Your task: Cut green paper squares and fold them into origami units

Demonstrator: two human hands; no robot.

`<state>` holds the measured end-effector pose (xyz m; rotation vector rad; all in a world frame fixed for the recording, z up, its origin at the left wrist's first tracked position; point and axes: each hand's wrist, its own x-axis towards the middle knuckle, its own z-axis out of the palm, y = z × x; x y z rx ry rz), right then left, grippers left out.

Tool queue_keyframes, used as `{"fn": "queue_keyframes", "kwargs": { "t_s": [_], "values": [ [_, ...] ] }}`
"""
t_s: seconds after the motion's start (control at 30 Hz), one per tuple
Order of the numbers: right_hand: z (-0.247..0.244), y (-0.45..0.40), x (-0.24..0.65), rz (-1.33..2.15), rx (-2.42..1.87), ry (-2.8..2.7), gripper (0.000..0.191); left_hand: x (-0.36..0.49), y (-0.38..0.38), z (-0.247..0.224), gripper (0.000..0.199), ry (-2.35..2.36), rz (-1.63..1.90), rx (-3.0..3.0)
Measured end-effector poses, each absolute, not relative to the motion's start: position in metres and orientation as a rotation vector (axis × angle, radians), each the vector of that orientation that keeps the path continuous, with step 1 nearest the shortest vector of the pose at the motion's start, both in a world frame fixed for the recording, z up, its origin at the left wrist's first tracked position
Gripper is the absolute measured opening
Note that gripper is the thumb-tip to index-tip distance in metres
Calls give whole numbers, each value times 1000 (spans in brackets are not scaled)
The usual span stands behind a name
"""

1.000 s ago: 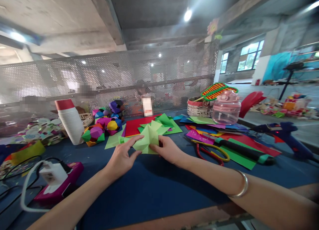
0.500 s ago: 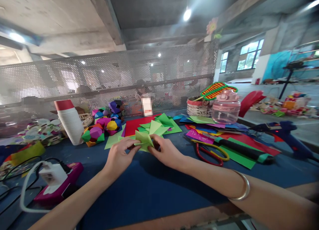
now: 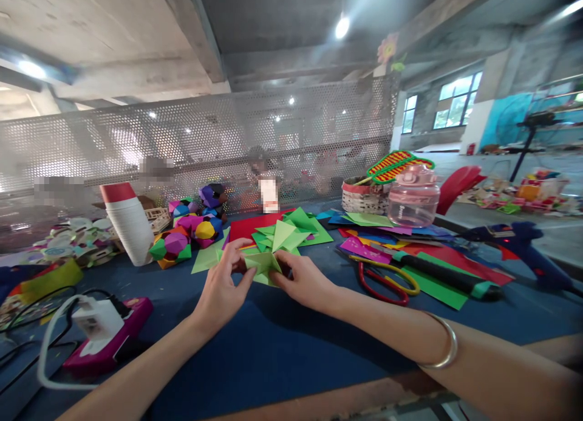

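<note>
A folded light green paper piece (image 3: 263, 264) is between my two hands, above the dark blue tabletop (image 3: 268, 354). My right hand (image 3: 303, 280) pinches its right edge between thumb and fingers. On the other side, my left hand (image 3: 226, 282) curls with thumb and fingertips at the paper's left edge; fingers and thumb are bent around a small gap. Just behind lie more folded green papers (image 3: 291, 229) and a red sheet (image 3: 248, 228).
Scissors (image 3: 387, 281), a black-handled cutter (image 3: 446, 275) and a glue gun (image 3: 514, 245) lie right, near a pink bottle (image 3: 413, 199). Left are stacked paper cups (image 3: 130, 226), colourful paper balls (image 3: 175, 245) and a magenta power strip (image 3: 107, 342).
My left hand's fingers have lifted and spread a little at the paper's left side. The paper piece has opened wider and tilted; my right hand stays nearly in place.
</note>
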<state>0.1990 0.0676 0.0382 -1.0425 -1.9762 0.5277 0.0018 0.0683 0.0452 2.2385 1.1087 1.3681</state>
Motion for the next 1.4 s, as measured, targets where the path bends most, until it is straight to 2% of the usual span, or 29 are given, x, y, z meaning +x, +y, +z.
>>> {"fn": "queue_keyframes", "kwargs": {
  "t_s": [0.2, 0.3, 0.43, 0.63, 1.07, 1.4],
  "values": [
    [37, 67, 197, 601, -1028, -1917, 16, 0, 75, 44, 10, 1117, 1203, 2063],
    [38, 67, 195, 651, -1023, -1881, 24, 0, 80, 41, 20, 1100, 1131, 1856],
    [37, 68, 194, 709, -1009, -1901, 15, 2, 80, 41, 30, 1068, 1034, 1680],
    [38, 64, 196, 584, -1061, -1875, 3, 6, 72, 40, 33, 1082, 920, 1707],
    [41, 64, 195, 510, -1021, -1933, 5, 9, 68, 39, 38, 1108, 872, 1790],
    [38, 66, 197, 495, -1019, -1942, 5, 7, 68, 39, 33, 1112, 805, 1837]
  ]
}}
